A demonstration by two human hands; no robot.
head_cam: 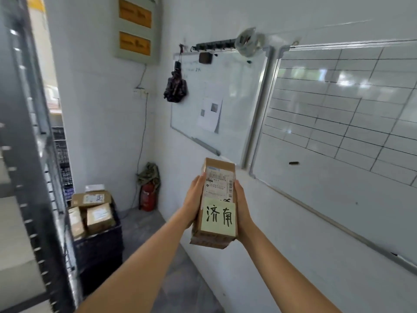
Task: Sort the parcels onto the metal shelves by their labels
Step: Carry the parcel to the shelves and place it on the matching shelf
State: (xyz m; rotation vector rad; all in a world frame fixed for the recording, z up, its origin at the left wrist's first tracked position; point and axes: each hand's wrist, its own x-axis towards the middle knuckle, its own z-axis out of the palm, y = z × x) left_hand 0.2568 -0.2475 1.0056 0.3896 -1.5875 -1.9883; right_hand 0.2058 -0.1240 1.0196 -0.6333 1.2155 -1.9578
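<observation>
The left hand [194, 201] and right hand [242, 208] clasp a small cardboard parcel [217, 199] between them, held up in mid-air with its shipping label and handwritten yellow sticky note [218, 216] facing the camera. This looks like the label-reading step. Next, it needs carrying to the matching level of the metal shelf [33, 177] at left, beside the crate of parcels [97, 240].

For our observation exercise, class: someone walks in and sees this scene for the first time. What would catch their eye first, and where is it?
First, the cardboard parcel held up at centre, gripped by the left hand and right hand, with a yellow note handwritten in bold characters on its front. Next, the big gridded whiteboard on the right wall. Lower left, a dark crate of more parcels stands on the floor near a red fire extinguisher.
</observation>
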